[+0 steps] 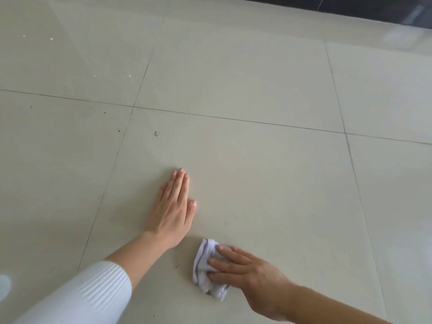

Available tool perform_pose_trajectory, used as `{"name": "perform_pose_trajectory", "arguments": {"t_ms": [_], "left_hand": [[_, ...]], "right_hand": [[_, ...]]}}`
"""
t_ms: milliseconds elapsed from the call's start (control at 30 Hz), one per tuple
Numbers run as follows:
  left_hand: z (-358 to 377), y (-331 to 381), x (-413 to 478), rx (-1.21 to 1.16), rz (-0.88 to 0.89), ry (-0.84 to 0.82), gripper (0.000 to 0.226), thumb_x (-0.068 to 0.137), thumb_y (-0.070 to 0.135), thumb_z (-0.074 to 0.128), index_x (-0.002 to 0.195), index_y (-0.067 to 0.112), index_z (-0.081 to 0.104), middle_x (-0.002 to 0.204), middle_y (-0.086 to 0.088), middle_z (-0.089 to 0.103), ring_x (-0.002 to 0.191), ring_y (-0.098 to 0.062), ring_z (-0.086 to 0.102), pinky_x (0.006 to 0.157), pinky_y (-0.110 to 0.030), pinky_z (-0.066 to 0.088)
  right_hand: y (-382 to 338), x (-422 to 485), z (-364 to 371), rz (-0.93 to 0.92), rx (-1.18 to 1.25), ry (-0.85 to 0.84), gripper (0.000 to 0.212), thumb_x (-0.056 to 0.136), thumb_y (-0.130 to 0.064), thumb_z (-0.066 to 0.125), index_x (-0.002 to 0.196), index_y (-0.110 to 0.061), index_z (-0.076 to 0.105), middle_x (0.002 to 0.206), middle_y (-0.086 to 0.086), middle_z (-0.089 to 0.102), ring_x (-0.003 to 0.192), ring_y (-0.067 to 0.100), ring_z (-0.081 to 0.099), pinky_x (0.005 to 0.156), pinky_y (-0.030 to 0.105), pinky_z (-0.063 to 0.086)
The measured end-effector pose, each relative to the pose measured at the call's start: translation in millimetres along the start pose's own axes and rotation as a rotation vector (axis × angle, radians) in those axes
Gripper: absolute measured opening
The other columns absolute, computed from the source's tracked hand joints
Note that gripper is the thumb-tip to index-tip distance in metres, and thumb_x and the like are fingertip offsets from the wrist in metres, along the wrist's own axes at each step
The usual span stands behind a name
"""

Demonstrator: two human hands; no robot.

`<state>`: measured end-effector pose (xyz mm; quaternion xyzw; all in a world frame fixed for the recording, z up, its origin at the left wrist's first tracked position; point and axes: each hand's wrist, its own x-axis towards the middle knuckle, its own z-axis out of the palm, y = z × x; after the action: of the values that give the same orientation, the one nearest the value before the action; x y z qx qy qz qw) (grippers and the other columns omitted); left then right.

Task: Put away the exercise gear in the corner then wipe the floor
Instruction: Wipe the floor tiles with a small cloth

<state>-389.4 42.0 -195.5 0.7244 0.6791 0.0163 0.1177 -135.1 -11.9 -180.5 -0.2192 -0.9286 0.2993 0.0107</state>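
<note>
The left hand (171,211) lies flat on the floor (257,171), grip spread, fingers straight. Near it the right hand (252,274), grip flat, presses a crumpled white cloth (203,260) down, well apart from the floor's far edge

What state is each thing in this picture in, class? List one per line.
Pale glossy tiled floor: dotted with small specks.
White grey-striped fabric cloth: crumpled, lying on the floor.
Left hand: flat, palm down on the floor.
Right hand: straight fingers pressing on the cloth.
</note>
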Motion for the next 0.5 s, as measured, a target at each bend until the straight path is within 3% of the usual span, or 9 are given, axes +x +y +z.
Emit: {"name": "perform_pose_trajectory", "arguments": {"t_ms": [100, 167, 233, 300, 367, 500], "left_hand": [[2, 5, -16, 0.012, 0.014, -0.025, 0.066, 0.093, 0.037, 0.029, 0.142, -0.006, 0.033, 0.153, -0.021, 0.028, 0.141, -0.031, 0.029, 0.111, -0.037, 0.015], [1, 7, -19, 0.015, 0.017, -0.04, 0.067, 0.092, 0.038, 0.028, 0.142, -0.006, 0.034, 0.152, -0.02, 0.029, 0.141, -0.031, 0.03, 0.112, -0.038, 0.017], [-1, 8, -19, 0.013, 0.006, -0.057, 0.069, 0.092, 0.04, 0.025, 0.143, -0.005, 0.034, 0.152, -0.02, 0.029, 0.141, -0.031, 0.029, 0.113, -0.042, 0.023], [-3, 10, -18, 0.007, -0.002, -0.068, 0.071, 0.09, 0.041, 0.022, 0.144, -0.005, 0.031, 0.154, -0.02, 0.026, 0.143, -0.03, 0.026, 0.113, -0.044, 0.024], [-5, 11, -18, 0.011, -0.004, -0.072, 0.073, 0.089, 0.042, 0.018, 0.145, -0.005, 0.028, 0.155, -0.019, 0.023, 0.144, -0.03, 0.022, 0.114, -0.044, 0.021], [-7, 14, -25, 0.027, 0.005, -0.1, 0.076, 0.088, 0.044, 0.014, 0.146, -0.004, 0.025, 0.156, -0.018, 0.019, 0.146, -0.029, 0.018, 0.115, -0.043, 0.018]], "right_hand": [[-10, -19, 1, -0.073, -0.026, -0.109, 0.052, 0.084, -0.015, 0.048, 0.133, -0.031, 0.053, 0.149, -0.015, 0.039, 0.147, 0.011, 0.012, 0.117, 0.032, 0.024], [-19, -19, -6, -0.024, 0.077, -0.095, 0.05, 0.081, -0.019, 0.045, 0.127, -0.031, 0.059, 0.146, -0.016, 0.043, 0.145, 0.004, 0.014, 0.119, 0.029, 0.018], [-30, -11, -20, 0.186, 0.333, -0.009, 0.045, 0.08, -0.025, 0.042, 0.118, -0.028, 0.066, 0.139, -0.019, 0.05, 0.14, -0.003, 0.026, 0.118, 0.022, 0.017], [-32, -5, -31, 0.42, 0.474, 0.176, 0.044, 0.078, -0.031, 0.041, 0.112, -0.025, 0.069, 0.125, -0.02, 0.059, 0.126, -0.004, 0.044, 0.108, 0.021, 0.034], [-27, -3, -37, 0.511, 0.335, 0.25, 0.037, 0.08, -0.032, 0.05, 0.113, -0.024, 0.064, 0.114, -0.018, 0.059, 0.11, 0.001, 0.051, 0.093, 0.023, 0.044], [-24, -9, -26, 0.593, 0.141, 0.099, 0.043, 0.077, -0.04, 0.058, 0.117, -0.025, 0.052, 0.113, -0.013, 0.047, 0.106, 0.008, 0.043, 0.089, 0.019, 0.037]]}}
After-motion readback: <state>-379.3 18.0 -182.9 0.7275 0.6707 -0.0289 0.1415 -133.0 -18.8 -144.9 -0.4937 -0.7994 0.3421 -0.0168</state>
